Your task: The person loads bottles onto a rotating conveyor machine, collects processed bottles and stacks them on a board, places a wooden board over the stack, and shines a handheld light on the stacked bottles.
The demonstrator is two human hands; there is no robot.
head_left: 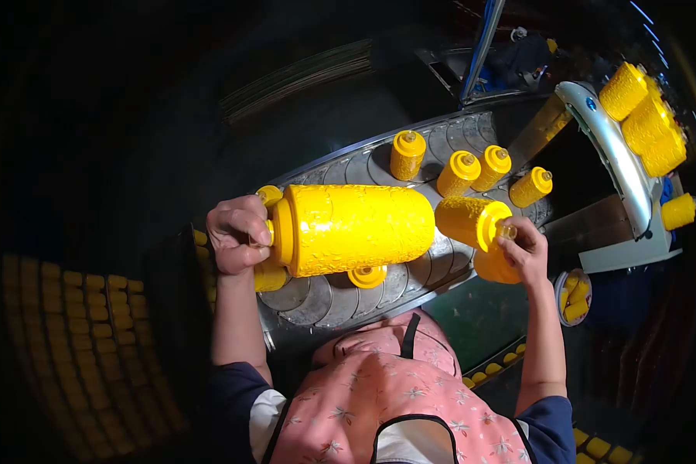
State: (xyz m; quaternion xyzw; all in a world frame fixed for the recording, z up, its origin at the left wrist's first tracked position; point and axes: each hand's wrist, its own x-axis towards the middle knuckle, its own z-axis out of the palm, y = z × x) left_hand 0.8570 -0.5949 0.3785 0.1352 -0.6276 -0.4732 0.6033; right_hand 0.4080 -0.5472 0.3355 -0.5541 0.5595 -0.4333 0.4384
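My left hand (242,233) is closed round the narrow neck of a large yellow textured bottle (359,230), which lies level above a metal conveyor. On the other side, my right hand (526,249) pinches the clear neck of a smaller-looking yellow bottle (464,219), its base pointing towards the large one. Another yellow piece (496,265) shows just below the right-hand bottle; whether I hold it too is unclear. Several yellow bottles stand on the conveyor behind, one (407,157) near its far edge. A further one (367,276) is partly hidden beneath the large bottle.
Overlapping plates form the conveyor (305,301). A silver curved machine part (611,151) stands at the right, beside stacked yellow bottles (652,127). Below it is a white bucket (585,301) of yellow pieces. Rows of yellow items (89,340) fill the lower left.
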